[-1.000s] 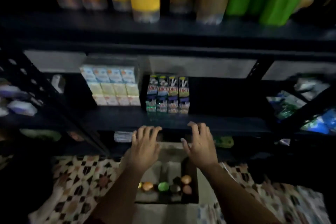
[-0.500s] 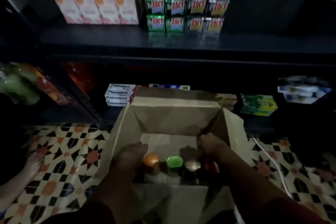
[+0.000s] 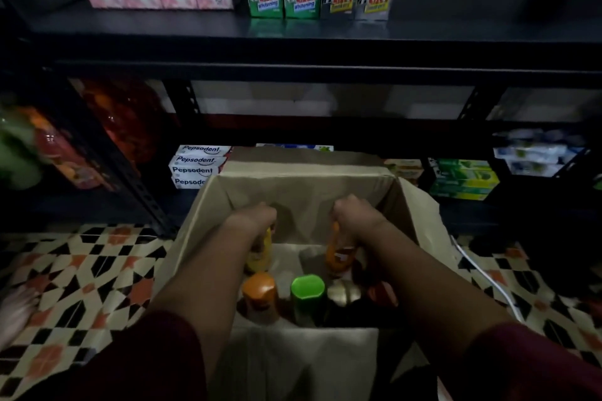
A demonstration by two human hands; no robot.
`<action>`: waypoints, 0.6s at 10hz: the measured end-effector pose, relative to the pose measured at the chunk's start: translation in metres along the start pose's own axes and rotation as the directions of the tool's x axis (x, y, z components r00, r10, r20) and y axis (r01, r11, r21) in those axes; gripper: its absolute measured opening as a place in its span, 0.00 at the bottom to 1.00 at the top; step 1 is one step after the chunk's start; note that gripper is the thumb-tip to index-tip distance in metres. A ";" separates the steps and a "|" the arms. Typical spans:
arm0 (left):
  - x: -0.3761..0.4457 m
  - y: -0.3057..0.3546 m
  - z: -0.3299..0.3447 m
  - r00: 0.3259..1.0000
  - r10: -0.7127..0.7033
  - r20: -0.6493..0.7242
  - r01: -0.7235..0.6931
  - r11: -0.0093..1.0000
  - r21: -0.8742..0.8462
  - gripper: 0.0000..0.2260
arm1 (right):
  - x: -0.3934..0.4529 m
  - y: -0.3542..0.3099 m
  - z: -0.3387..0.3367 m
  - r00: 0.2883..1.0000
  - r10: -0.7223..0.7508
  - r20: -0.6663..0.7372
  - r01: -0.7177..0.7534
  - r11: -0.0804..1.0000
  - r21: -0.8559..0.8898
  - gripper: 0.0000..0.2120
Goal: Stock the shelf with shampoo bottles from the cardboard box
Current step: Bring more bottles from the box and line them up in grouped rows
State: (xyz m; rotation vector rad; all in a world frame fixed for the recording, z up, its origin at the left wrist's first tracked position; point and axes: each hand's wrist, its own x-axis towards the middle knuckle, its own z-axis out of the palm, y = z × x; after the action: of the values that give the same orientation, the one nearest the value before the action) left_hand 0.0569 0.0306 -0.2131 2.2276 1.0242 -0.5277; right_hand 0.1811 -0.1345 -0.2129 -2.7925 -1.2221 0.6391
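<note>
Both hands have gone from hovering over the caps to fists round bottle tops, lifted partway inside the cardboard box [image 3: 208,215]. Left hand [image 3: 252,216] grips a yellow bottle [image 3: 260,252], knuckles up, forearm reaching forward and down. Right hand [image 3: 353,213] grips an orange bottle [image 3: 338,252] the same way. Orange-capped bottle [image 3: 259,296], green-capped bottle [image 3: 308,290] and a gold-capped one [image 3: 343,293] stand at the box's near wall. Box sits on the patterned floor [image 3: 81,270] before the dark shelf [image 3: 325,29].

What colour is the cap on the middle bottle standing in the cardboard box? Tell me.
Bright green cap, seen clearly in the head view.
</note>
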 end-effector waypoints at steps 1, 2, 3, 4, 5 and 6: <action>0.008 0.017 0.006 0.999 0.026 0.036 -0.024 0.998 -0.056 0.17 | 0.009 -0.012 0.006 0.999 -0.034 -0.034 0.034 0.999 0.015 0.16; 0.048 0.013 0.036 0.968 0.230 0.102 -0.251 0.910 0.329 0.17 | 0.013 -0.019 0.018 0.999 -0.037 -0.012 0.038 0.999 0.014 0.19; 0.044 0.009 0.051 0.924 0.371 0.096 -0.379 0.846 0.375 0.18 | 0.017 -0.022 0.033 0.999 -0.032 0.012 0.032 0.999 0.006 0.15; 0.048 0.003 0.057 0.884 0.463 0.067 -0.434 0.760 0.483 0.21 | 0.022 -0.025 0.048 0.999 -0.043 -0.026 0.043 0.999 -0.008 0.14; 0.049 -0.002 0.057 0.881 0.471 0.035 -0.414 0.734 0.539 0.31 | 0.030 -0.022 0.061 0.998 -0.054 -0.021 0.054 0.999 -0.002 0.17; 0.047 -0.001 0.059 0.882 0.472 0.018 -0.403 0.732 0.550 0.32 | 0.029 -0.025 0.066 0.995 -0.100 -0.017 0.099 0.994 -0.033 0.26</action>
State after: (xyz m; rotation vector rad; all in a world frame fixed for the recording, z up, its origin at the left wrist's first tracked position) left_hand 0.0793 0.0156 -0.2837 2.9223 0.3736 -0.5082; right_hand 0.1558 -0.1055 -0.2792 -2.7354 -1.3705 0.5910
